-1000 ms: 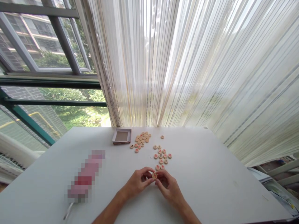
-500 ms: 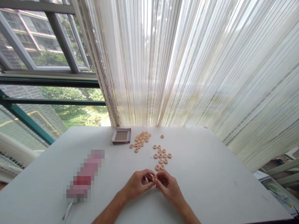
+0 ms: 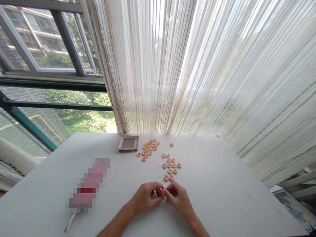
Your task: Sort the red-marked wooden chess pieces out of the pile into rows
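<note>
Both hands meet near the front of the white table (image 3: 217, 194), fingertips together around a small round wooden xiangqi piece (image 3: 163, 193). My left hand (image 3: 147, 197) pinches it from the left. From the right, my right hand (image 3: 178, 197) closes thumb and fingers on the same piece, covering most of it. Just beyond the fingers lie two pieces with red characters (image 3: 169, 177). Further back, more xiangqi pieces (image 3: 169, 165) with red or dark characters lie face up in a loose, roughly grouped pattern.
A heap of xiangqi pieces (image 3: 151, 144), mostly blank side up, lies at the back beside an open shallow box (image 3: 128, 143). One lone piece (image 3: 171, 145) sits behind the group. A blurred pink object (image 3: 91, 184) lies at the left. Curtains (image 3: 153, 82) hang behind the table.
The piece has turned between my fingers: its marked face showed before, and now a plain side shows. My hands stay in nearly the same place.
</note>
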Motion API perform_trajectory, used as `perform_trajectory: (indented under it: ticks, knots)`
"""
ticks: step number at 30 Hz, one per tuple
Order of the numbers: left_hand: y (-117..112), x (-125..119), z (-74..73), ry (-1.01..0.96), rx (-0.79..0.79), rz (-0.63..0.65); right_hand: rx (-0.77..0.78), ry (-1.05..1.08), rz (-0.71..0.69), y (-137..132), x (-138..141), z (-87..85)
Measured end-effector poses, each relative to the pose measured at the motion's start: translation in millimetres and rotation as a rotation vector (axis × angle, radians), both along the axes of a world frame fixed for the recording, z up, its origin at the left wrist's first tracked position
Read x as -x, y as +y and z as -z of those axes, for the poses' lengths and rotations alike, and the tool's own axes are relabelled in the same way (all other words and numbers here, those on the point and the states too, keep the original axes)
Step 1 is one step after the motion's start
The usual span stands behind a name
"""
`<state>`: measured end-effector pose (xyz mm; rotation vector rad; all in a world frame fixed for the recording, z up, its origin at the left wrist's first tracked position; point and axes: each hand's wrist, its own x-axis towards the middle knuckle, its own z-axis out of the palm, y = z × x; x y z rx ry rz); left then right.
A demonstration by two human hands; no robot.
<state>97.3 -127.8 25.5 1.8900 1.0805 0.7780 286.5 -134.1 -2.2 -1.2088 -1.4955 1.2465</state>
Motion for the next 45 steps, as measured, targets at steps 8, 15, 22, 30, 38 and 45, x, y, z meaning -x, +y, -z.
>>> perform_trajectory:
  ticks: [8,15,22,30,38,45]
  knots:
    - [0,1,-1.7,-0.006,0.006,0.013,-0.023,0.038,-0.035,-1,-2,-5.9]
    - [2,2,-0.3,-0.029,0.027,0.005,-0.029,0.112,-0.068,-1,-1,-11.3]
    - [4,1,1.7,-0.053,0.027,-0.029,-0.045,0.143,-0.077,-4,1,-18.9]
    - [4,2,-1.8,-0.092,0.011,-0.010,-0.056,0.092,-0.090,-3,1,-22.2]
    - [7,3,-0.1,-0.137,0.086,0.005,-0.123,0.096,-0.102,-4,1,-20.6]
    - [9,4,5.5,-0.121,0.096,-0.025,-0.192,0.016,-0.076,-8,7,-19.2]
